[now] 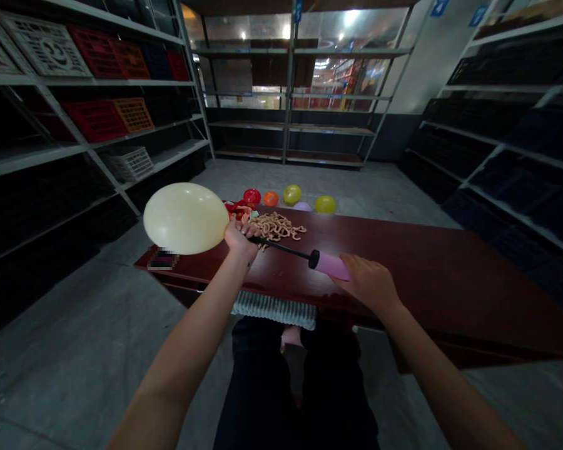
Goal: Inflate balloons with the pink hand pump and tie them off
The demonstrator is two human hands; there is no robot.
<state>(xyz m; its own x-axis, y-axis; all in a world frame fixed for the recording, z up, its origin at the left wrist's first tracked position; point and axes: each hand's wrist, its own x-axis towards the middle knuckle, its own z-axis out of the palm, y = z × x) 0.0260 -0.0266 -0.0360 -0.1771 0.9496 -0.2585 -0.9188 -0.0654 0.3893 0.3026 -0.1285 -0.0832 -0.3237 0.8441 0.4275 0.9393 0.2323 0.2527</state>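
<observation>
My left hand (240,236) is closed around the neck of an inflated pale yellow balloon (186,218), which sits on the nozzle of a hand pump. The balloon bulges out to the left of that hand, above the left end of a dark red table (441,275). My right hand (368,284) grips the pink barrel of the pump (332,265). The pump's black rod runs from the barrel leftward to my left hand.
A pile of loose uninflated balloons (276,226) lies on the table behind my left hand. Several inflated balloons, red (252,196), orange (271,199) and yellow (325,204), rest on the floor beyond. Metal shelving with crates (94,119) lines both sides.
</observation>
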